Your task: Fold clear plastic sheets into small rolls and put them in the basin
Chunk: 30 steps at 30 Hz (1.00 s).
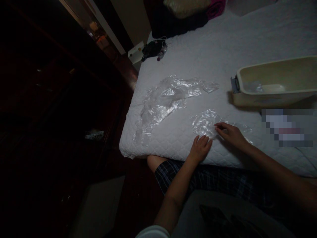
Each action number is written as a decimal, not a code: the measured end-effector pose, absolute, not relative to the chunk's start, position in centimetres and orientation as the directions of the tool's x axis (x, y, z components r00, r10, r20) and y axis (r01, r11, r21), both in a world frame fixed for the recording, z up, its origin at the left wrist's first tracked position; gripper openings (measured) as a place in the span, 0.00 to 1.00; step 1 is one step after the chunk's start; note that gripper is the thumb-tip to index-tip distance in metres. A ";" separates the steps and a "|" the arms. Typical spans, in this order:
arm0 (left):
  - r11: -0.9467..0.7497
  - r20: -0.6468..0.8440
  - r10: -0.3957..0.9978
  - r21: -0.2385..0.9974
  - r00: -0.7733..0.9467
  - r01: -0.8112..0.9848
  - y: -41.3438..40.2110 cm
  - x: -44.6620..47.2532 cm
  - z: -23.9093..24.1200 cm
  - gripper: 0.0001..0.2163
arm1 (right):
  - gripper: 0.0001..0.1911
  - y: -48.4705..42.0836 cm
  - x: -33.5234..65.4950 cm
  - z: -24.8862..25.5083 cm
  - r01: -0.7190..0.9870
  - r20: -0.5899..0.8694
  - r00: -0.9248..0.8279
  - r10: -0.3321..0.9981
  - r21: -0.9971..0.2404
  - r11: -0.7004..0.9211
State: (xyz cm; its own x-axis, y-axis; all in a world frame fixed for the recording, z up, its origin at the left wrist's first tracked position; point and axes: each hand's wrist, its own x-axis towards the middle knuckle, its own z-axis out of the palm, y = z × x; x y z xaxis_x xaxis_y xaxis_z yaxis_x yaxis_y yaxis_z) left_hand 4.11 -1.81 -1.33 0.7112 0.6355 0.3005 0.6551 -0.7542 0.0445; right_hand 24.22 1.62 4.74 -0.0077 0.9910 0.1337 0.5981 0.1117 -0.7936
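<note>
A crumpled clear plastic bag point(206, 121) lies on the white quilted bed near its front edge. My right hand point(231, 135) pinches the bag's right side between thumb and fingertips. My left hand point(201, 150) rests with its fingers stretched out at the bag's lower edge, pressing on the bed or the plastic; which one, I cannot tell. More clear plastic point(244, 128) shows beyond my right hand, partly covered by it. Farther left, a larger spread of clear plastic bags point(163, 99) covers part of the bed.
A cream plastic bin point(269, 98) with some clear plastic inside stands at the right. Beside it is a blurred-out patch point(286, 127). A dark item and a clear bottle point(162, 53) lie at the far left corner. Folded bedding point(183, 19) sits at the back.
</note>
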 end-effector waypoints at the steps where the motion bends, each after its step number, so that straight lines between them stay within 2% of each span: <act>1: -0.757 0.287 0.633 0.035 0.719 0.652 -1.9 4.1 -1.2 0.18 | 0.15 2.0 24.1 4.8 0.602 0.126 -0.022 0.992 -0.790 0.114; 6: -0.726 0.221 0.672 0.006 0.707 0.688 -2.0 4.1 -0.5 0.20 | 0.15 3.1 24.0 5.2 0.598 0.103 -0.085 0.991 -0.790 0.133; 12: -0.664 0.232 0.727 0.001 0.646 0.748 -2.1 4.2 -0.4 0.23 | 0.16 4.7 24.5 5.9 0.584 0.119 -0.114 0.986 -0.795 0.163; 20: -0.647 0.235 0.737 -0.024 0.633 0.762 -2.4 4.2 -0.4 0.24 | 0.18 5.3 24.0 5.0 0.636 0.174 -0.010 0.985 -0.759 0.140; 27: -0.546 0.274 0.805 -0.007 0.527 0.838 -2.7 4.4 -0.8 0.26 | 0.22 3.8 23.8 4.8 0.644 0.267 0.074 0.961 -0.749 0.159; 30: -0.516 0.326 0.809 -0.006 0.490 0.856 -2.8 4.5 -1.2 0.26 | 0.22 3.2 23.9 4.7 0.704 0.350 0.072 0.934 -0.681 0.201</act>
State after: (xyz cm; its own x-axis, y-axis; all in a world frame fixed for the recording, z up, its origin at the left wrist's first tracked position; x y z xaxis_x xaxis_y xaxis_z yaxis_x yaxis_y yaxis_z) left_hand 4.50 -2.80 -1.21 0.4899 0.8087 0.3257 0.8563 -0.5164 -0.0060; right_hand 23.95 3.24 4.69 0.0717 0.9340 0.3499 0.7042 0.2011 -0.6810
